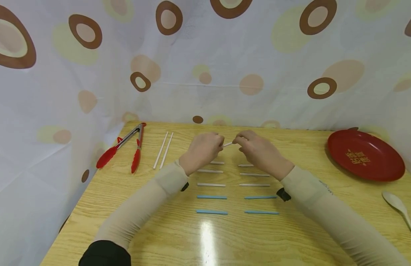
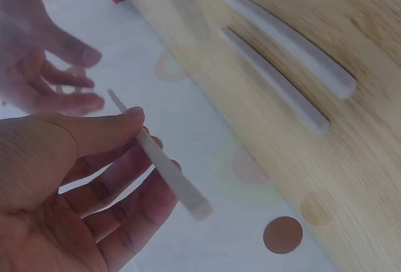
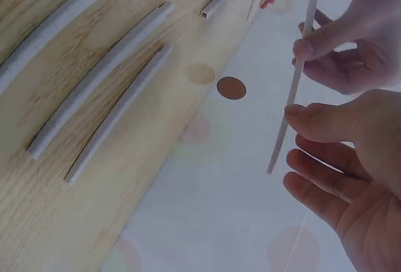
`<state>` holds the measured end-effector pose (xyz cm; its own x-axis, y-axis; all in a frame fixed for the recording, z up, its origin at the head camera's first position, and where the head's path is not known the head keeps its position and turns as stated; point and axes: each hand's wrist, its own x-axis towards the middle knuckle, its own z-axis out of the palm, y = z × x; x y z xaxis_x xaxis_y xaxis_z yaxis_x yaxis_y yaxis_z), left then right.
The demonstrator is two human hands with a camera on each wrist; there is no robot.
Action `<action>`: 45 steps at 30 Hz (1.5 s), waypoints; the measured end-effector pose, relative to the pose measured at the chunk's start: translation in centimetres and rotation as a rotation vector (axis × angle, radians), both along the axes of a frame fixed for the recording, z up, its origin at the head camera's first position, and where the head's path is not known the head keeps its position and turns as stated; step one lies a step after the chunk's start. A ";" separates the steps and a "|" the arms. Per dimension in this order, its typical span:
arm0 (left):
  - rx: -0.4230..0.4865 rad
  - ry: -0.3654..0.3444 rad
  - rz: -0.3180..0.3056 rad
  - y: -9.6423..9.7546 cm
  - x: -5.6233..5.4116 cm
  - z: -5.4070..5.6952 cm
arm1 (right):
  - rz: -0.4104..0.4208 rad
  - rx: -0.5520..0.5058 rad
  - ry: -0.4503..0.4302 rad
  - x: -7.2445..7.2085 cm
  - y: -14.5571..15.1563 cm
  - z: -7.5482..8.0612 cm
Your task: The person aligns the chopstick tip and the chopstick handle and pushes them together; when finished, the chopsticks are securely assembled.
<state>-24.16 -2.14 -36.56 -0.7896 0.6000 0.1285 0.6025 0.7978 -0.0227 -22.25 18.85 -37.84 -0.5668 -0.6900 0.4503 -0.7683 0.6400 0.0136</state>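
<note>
My left hand (image 1: 205,147) pinches a slim white stick (image 2: 175,181) between thumb and fingers above the far part of the table. The stick has a squarish thick end and tapers away towards the other hand. My right hand (image 1: 258,149) hovers close to the thinner end with loosely bent fingers. In the left wrist view a gap shows between this hand and the stick. Below both hands lie rows of short sticks: white sticks (image 1: 211,184) in two columns, then blue sticks (image 1: 212,212) nearer the front. My left wrist hides part of the left column.
Red-tipped metal tongs (image 1: 135,135) lie spread at the far left, beside two long white sticks (image 1: 163,149). A red oval plate (image 1: 384,147) sits at the right, with a pale spoon (image 1: 396,203) in front. A patterned cloth (image 1: 225,55) hangs behind the wooden table (image 1: 152,236).
</note>
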 end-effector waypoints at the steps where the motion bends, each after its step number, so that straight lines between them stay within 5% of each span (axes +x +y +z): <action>1: 0.010 -0.030 0.016 -0.3 -0.2 0.0 | -0.002 0.004 -0.003 0.0 0.0 0.1; 5: 0.080 -0.150 0.073 -1.4 -1.0 0.0 | -0.008 0.019 -0.023 0.0 0.2 0.0; 9: 0.136 -0.198 0.100 -2.7 -1.5 -0.2 | -0.018 0.031 -0.054 -0.2 0.4 -0.3; 26: 0.266 -0.404 0.335 -7.9 -3.7 -1.9 | -0.089 0.141 -0.432 -0.5 2.0 -2.0; 34: 0.259 -0.442 0.427 -9.8 -4.4 -3.3 | -0.087 0.150 -0.448 -0.9 2.4 -3.1; 45: 0.264 -0.486 0.476 -10.6 -4.3 -3.5 | -0.070 0.148 -0.432 -1.0 2.5 -3.4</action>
<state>-28.49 -12.78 -40.07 -0.9619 0.1750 -0.2100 0.0821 0.9176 0.3889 -23.20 21.34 -41.24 -0.7285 -0.6823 0.0620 -0.6785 0.7059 -0.2035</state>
